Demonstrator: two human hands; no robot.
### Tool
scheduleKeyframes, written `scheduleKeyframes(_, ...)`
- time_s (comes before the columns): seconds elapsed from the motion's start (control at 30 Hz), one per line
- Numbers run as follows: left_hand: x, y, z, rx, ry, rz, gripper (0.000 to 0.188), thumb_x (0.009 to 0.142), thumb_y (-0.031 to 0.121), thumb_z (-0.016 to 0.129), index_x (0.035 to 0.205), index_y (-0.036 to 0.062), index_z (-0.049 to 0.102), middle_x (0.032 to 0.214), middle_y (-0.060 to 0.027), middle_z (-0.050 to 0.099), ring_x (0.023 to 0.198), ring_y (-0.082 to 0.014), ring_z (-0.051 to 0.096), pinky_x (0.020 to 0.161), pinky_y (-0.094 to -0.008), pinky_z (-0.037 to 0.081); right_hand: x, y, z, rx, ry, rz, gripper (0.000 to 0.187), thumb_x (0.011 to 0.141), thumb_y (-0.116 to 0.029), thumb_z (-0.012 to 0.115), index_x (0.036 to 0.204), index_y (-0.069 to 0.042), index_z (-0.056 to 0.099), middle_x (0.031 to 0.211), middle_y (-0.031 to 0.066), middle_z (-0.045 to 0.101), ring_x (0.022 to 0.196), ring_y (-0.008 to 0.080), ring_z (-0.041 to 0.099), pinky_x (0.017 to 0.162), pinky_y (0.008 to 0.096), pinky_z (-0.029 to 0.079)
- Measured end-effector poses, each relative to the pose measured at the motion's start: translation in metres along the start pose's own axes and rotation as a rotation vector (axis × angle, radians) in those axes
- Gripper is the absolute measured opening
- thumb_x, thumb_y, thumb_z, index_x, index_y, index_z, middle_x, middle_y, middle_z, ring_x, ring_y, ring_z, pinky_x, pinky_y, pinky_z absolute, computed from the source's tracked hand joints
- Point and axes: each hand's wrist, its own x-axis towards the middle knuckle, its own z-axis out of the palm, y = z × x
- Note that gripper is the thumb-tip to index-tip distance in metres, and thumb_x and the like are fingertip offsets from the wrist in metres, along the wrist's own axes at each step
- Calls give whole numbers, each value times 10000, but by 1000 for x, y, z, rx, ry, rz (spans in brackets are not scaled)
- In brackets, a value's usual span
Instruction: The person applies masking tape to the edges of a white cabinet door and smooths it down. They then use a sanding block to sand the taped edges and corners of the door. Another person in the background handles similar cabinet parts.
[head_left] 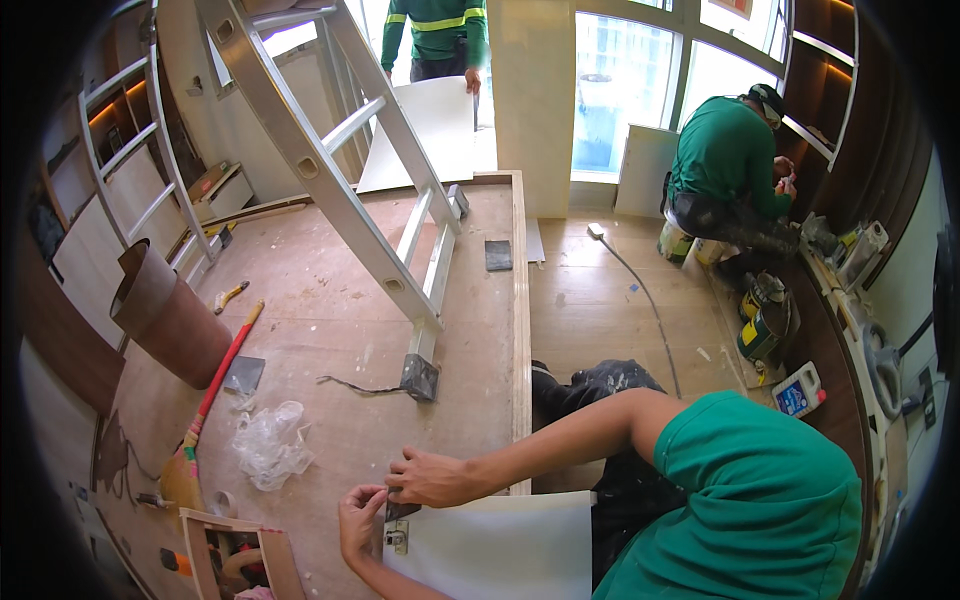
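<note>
A white panel (500, 550) lies in front of me, with a metal hinge (397, 537) fixed near its left edge. Just above the hinge is a small dark grey piece (402, 509), whose kind I cannot make out. My right hand (432, 478) reaches across from the right and is closed on this piece, its fingers bent over the panel's corner. Beside it, my left hand (360, 520) pinches at the piece's left side, thumb and finger together. The fingers partly hide what lies between the two hands.
An aluminium ladder (345, 160) stands on the raised wooden platform. A broom (222, 375), brown roll (180, 325), plastic bag (272, 445) and wooden toolbox (275, 560) lie leftward. One co-worker (725, 160) crouches by paint cans (765, 330); another (437, 35) holds a white board (425, 135).
</note>
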Motion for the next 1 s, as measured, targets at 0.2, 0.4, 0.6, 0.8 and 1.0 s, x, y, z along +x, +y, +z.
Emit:
scheduleKeyframes(0.2, 0, 3, 2, -35, 1, -23, 116, 895, 35, 747, 989, -8, 693, 911, -34, 697, 827, -99, 623, 783, -233, 485, 0, 0, -1, -27, 3, 9, 193, 910, -230, 598, 1062, -151, 687, 1079, 22, 603, 1068, 209, 546, 880, 396, 429)
scheduleKeyframes(0.4, 0, 0, 0, -56, 14, -37, 137, 895, 30, 749, 1007, -9, 683, 918, -34, 696, 834, -95, 623, 782, -228, 489, 0, -2, -4, -38, -9, 16, 197, 911, -239, 595, 1061, -162, 697, 1080, 14, 606, 1077, 201, 545, 891, 387, 423)
scheduleKeyframes(0.6, 0, -2, -3, -39, 30, -65, 151, 895, 37, 752, 1018, -9, 678, 929, -36, 696, 826, -92, 622, 766, -223, 491, -1, -3, -1, -14, 4, 24, 203, 912, -233, 591, 1067, -151, 693, 1088, 26, 603, 1102, 209, 540, 917, 400, 417)
scheduleKeyframes(0.8, -1, 0, 3, -57, 24, -74, 228, 908, 60, 740, 1110, -15, 664, 939, -41, 695, 817, -93, 626, 759, -234, 509, -28, 3, -16, 113, 59, 24, 330, 866, -152, 630, 1193, -116, 637, 1159, 83, 591, 1180, 269, 528, 1063, 474, 386)
scheduleKeyframes(1.0, -4, 4, 2, -87, 155, -25, 396, 955, 96, 683, 1322, 15, 557, 983, -28, 669, 850, -92, 626, 773, -238, 514, -151, 35, -73, 228, 333, 207, 548, 818, -55, 653, 1359, -114, 591, 1242, 134, 601, 1219, 333, 534, 1085, 484, 388)
